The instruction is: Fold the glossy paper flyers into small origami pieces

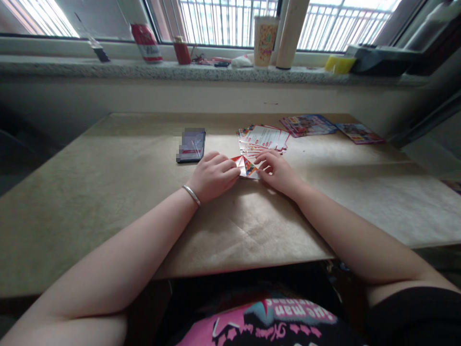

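Observation:
A small folded piece of printed paper [247, 166], red, white and multicoloured, lies on the brown paper-covered table [108, 192]. My left hand [213, 175], with a silver bangle on its wrist, has its fingers curled and pressed on the paper's left side. My right hand [276, 171] pinches the paper's right edge with bent fingers. Both hands rest on the table. Just beyond them lies a fanned stack of printed leaflets [263, 138].
A dark phone [191, 145] lies left of the leaflets. More leaflets [308, 124] and another sheet [359, 133] lie at the far right. The window sill [108, 70] holds a red can [147, 43], a patterned cup [265, 41], a cardboard tube [291, 33] and small items.

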Action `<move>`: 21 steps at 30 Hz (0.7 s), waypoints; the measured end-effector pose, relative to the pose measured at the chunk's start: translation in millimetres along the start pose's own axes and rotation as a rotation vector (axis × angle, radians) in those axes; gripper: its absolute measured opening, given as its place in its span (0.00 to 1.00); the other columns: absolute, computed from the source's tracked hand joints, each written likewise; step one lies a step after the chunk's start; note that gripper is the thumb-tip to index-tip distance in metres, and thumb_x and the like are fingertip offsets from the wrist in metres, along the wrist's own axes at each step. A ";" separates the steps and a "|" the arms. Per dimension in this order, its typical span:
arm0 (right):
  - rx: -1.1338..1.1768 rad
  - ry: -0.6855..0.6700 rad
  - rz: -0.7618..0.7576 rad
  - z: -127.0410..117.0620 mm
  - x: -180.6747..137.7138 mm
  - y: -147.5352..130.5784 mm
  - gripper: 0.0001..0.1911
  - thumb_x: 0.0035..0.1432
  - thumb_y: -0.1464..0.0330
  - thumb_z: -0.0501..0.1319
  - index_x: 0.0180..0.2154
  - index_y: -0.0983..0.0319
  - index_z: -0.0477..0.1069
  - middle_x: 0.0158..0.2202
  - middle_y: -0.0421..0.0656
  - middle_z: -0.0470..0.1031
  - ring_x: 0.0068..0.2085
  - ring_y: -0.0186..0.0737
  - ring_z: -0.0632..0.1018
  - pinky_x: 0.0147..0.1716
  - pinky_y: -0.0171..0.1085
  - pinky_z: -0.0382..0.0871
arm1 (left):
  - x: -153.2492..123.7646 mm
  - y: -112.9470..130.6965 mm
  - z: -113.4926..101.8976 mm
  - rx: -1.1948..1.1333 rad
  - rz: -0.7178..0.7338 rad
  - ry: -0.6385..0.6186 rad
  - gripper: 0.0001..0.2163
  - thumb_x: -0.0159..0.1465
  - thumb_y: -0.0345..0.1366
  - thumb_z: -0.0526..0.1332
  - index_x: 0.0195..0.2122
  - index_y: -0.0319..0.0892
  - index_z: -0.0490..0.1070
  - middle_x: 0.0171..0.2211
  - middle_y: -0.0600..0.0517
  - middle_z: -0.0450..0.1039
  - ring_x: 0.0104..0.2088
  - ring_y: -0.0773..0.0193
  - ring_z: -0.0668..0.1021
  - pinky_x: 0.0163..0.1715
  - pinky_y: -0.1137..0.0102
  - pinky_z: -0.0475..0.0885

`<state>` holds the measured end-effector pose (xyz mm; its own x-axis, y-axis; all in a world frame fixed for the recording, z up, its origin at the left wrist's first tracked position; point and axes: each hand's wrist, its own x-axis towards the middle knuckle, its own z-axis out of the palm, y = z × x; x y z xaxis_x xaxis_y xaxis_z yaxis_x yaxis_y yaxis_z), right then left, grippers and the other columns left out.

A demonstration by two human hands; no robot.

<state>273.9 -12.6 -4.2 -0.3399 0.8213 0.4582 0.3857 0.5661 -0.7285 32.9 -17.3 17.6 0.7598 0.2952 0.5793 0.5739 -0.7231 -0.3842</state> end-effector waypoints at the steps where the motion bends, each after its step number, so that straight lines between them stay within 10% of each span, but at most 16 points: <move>1: -0.008 0.001 -0.018 -0.5 -0.1 -1.4 0.09 0.52 0.75 0.60 0.37 0.59 0.69 0.46 0.44 0.67 0.33 0.30 0.74 0.29 0.34 0.73 | 1.1 1.3 -1.1 0.003 0.007 -0.010 0.08 0.68 0.37 0.57 0.33 0.45 0.73 0.33 0.54 0.77 0.35 0.63 0.74 0.39 0.64 0.64; 8: -0.083 0.071 -0.229 -3.8 0.4 -10.6 0.06 0.58 0.74 0.58 0.35 0.57 0.71 0.39 0.43 0.70 0.42 0.38 0.73 0.36 0.37 0.76 | 4.5 3.5 -8.0 0.025 0.135 -0.046 0.11 0.68 0.35 0.55 0.29 0.45 0.71 0.31 0.56 0.76 0.31 0.66 0.73 0.38 0.66 0.63; 21: -0.471 -0.107 -0.290 -0.6 2.0 -3.9 0.03 0.56 0.66 0.64 0.34 0.58 0.76 0.37 0.44 0.77 0.41 0.44 0.74 0.45 0.44 0.68 | 2.4 2.9 7.7 -0.054 -0.075 -0.143 0.08 0.65 0.33 0.55 0.33 0.44 0.74 0.33 0.51 0.77 0.33 0.62 0.76 0.38 0.64 0.65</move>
<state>272.3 -13.1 -0.2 -0.5648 0.6291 0.5341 0.5961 0.7586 -0.2631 38.7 -13.8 12.3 0.7530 0.4327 0.4957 0.6166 -0.7271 -0.3019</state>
